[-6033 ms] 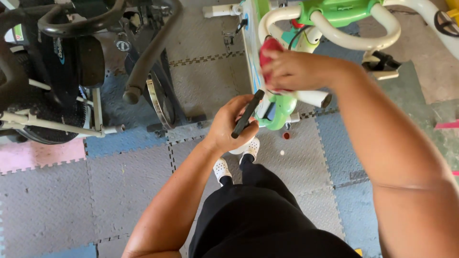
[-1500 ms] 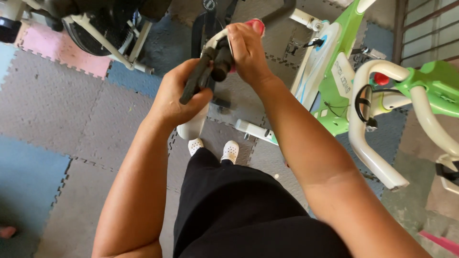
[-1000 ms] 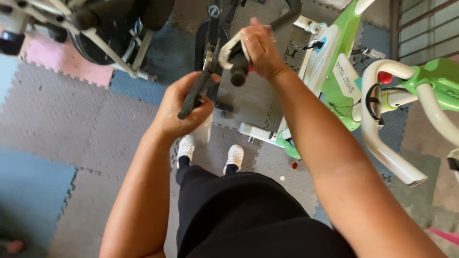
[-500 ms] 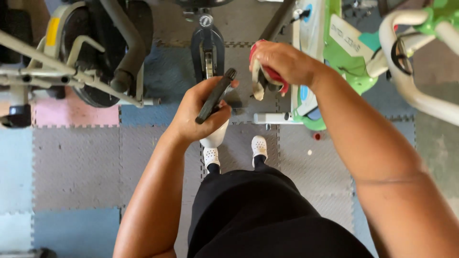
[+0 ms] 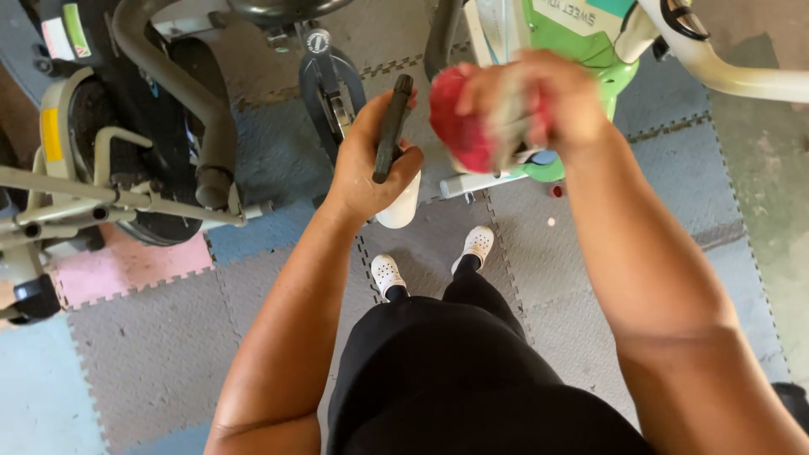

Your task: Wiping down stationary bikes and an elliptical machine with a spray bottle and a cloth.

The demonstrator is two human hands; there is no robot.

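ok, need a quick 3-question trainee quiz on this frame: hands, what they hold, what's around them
1. True or false: the left hand holds a white bottle with a black trigger top.
2. What does the right hand grip? A) a red cloth B) a wrench C) a phone
3. Fill in: the floor is covered in interlocking foam ____.

Key:
1. True; the black top rises above the fingers and the white body shows below the hand.
2. A; it is motion-blurred.
3. Mats; grey, blue and pink, under the green exercise bike.
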